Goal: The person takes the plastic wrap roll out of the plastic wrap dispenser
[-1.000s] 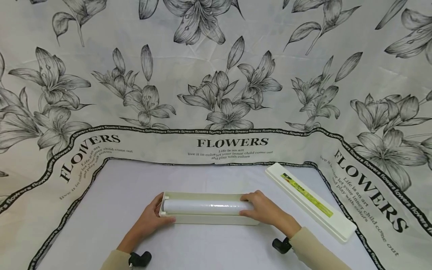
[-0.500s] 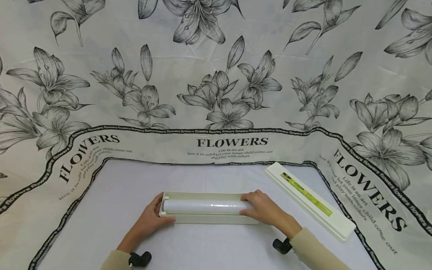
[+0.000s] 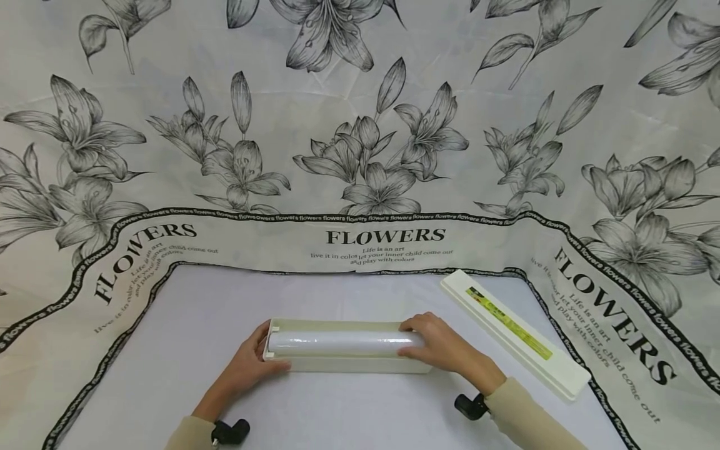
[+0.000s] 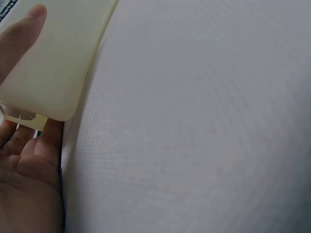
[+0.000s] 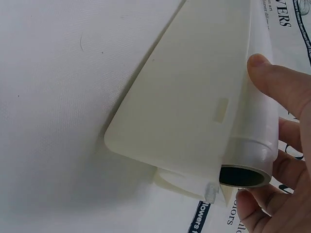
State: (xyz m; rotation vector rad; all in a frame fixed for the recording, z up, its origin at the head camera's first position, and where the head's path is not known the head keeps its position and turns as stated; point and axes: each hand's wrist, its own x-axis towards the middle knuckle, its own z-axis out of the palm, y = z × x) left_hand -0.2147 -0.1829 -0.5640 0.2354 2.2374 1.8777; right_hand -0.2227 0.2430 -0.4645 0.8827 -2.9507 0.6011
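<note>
Gripping opposite ends of a cream plastic wrap dispenser tray (image 3: 349, 362), a person works at a white surface (image 3: 197, 312) framed by a lily-printed cloth (image 3: 360, 125) lettered "FLOWERS". The tray lies lengthwise across the middle of the surface, just in front of the person, with a roll of cling film (image 3: 343, 342) resting in its trough.

The left hand (image 3: 250, 365) cups the tray's left end: the thumb lies along the near wall while the fingers curl round the end, as the left wrist view confirms, with the thumb (image 4: 19, 36) pressed against the cream wall (image 4: 53, 63).

The right hand (image 3: 439, 344) wraps the right end of the roll, its fingers curled over the top and thumb on the near side. In the right wrist view the thumb (image 5: 277, 82) presses the film's white surface while the fingers (image 5: 286, 194) curl under the end of the roll (image 5: 252, 121), whose dark hollow core (image 5: 243, 175) shows; the tray wall (image 5: 184, 107) stands beside it.

The dispenser's long cream lid (image 3: 514, 331), bearing a green and yellow label, lies at an angle on the surface to the right, apart from the tray and hands. Beige sleeves (image 3: 529, 419) cover both forearms.
</note>
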